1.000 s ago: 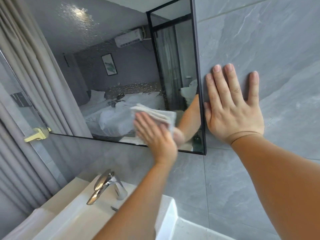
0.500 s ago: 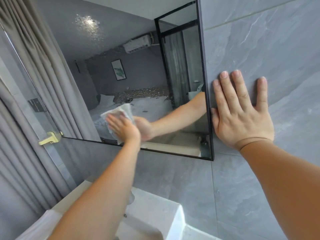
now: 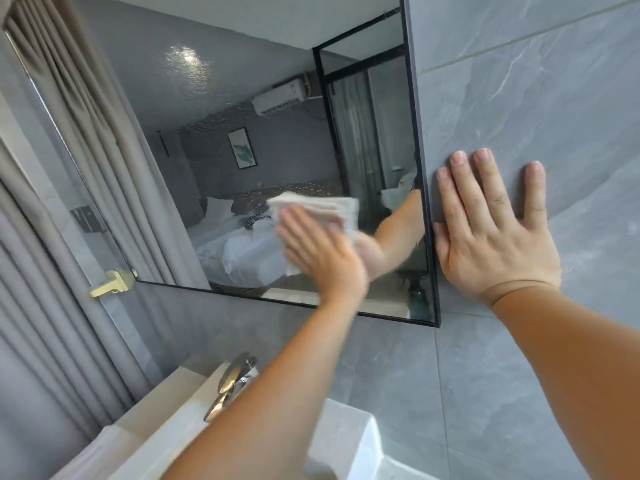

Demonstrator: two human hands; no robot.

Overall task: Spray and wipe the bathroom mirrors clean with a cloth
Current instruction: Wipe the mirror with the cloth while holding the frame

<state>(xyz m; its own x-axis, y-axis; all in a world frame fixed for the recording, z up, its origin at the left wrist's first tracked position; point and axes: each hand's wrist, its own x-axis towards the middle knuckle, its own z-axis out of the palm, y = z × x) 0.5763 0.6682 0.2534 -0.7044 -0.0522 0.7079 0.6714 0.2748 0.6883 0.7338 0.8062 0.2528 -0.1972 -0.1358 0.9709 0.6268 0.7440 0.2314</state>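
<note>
Cloth [image 3: 325,207] pressed on mirror [image 3: 242,98], lower right, under left hand [image 3: 322,251], fingers apparently flat though blurred. Right hand [image 3: 491,237] spread flat on tile wall [image 3: 554,81] beside the frame. Best: overlapping strokes, even pressure, reach the corner.

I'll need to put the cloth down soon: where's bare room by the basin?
The pale counter strip left of the faucet, bordered by the curtain, is bare. The basin is crossed by the left forearm.
</note>
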